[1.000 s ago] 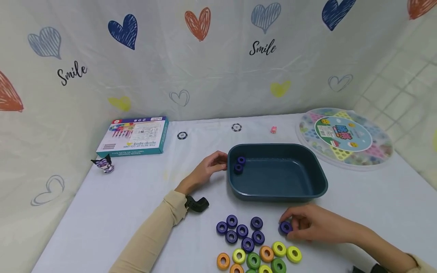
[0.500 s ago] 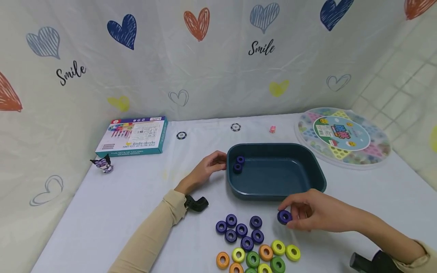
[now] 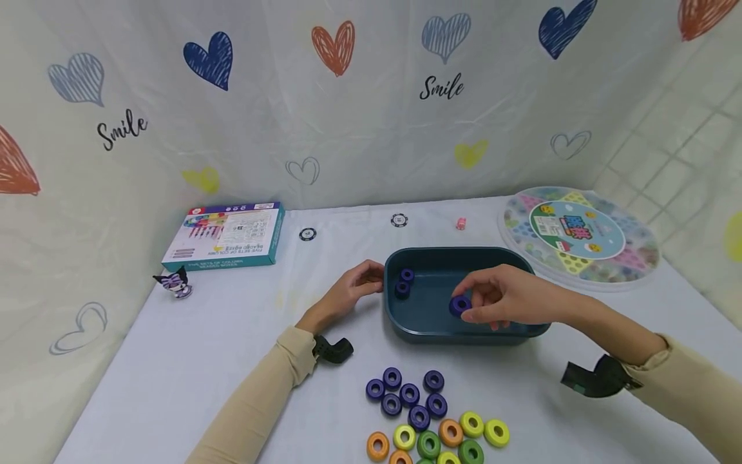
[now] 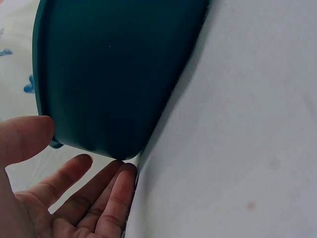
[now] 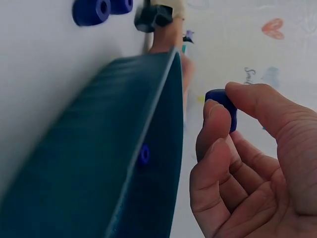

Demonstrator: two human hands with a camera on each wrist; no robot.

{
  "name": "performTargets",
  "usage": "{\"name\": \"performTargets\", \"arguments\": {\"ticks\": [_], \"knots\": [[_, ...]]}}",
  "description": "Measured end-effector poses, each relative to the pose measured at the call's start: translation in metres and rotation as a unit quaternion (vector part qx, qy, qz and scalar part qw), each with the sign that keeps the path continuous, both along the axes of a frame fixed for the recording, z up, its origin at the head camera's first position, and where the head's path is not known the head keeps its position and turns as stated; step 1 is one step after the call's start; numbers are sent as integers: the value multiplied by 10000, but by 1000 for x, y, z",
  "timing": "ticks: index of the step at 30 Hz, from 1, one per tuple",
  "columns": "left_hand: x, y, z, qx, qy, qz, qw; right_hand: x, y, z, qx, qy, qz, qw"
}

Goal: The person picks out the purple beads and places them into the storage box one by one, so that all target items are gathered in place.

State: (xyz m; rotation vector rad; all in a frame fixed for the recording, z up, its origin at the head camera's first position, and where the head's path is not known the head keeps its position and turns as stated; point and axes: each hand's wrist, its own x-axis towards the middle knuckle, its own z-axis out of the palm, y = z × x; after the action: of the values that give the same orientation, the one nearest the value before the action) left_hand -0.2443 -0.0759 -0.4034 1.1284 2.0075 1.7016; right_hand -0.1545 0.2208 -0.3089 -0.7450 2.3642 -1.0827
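My right hand (image 3: pixel 510 298) pinches a purple ring bead (image 3: pixel 460 305) between thumb and fingers, above the dark teal tray (image 3: pixel 464 336). In the right wrist view the pinched bead (image 5: pixel 223 101) is partly covered by the fingertips. My left hand (image 3: pixel 355 287) rests against the tray's left end. In the left wrist view its thumb (image 4: pixel 29 136) touches the rim, and its loosely bent fingers (image 4: pixel 116 198) lie by the end wall. Two purple beads (image 3: pixel 402 289) sit inside the tray at its left end.
Several purple beads (image 3: pixel 409 394) lie in front of the tray, with yellow, orange and green beads (image 3: pixel 429 444) nearer. A flat box (image 3: pixel 223 235) and a small figurine (image 3: pixel 176 282) are at the left. A round game board (image 3: pixel 632 258) lies behind the tray's right side.
My right hand has lifted the purple bead from the table and carried it forward and left over the tray. The left hand stays at the tray's end.
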Motion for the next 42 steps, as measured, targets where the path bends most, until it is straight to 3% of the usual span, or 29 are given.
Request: {"name": "performTargets", "arguments": {"ticks": [13,21,28,35,42], "knots": [[1,1,1,-1,-36,54,10000,-65,-29,-11,504,32,-95,9987],[0,0,1,-11,-62,14,10000,-94,-49,-30,891,-396,165,9951],[-2,-1,2,-156,143,-7,9998,-97,-66,-38,1255,-988,566,9855],[-2,1,4,-196,305,78,9993,-89,-75,-42,1452,-695,837,9834],[-1,-1,3,-275,276,159,9991,-88,-78,-44,1499,-564,807,9838]]}}
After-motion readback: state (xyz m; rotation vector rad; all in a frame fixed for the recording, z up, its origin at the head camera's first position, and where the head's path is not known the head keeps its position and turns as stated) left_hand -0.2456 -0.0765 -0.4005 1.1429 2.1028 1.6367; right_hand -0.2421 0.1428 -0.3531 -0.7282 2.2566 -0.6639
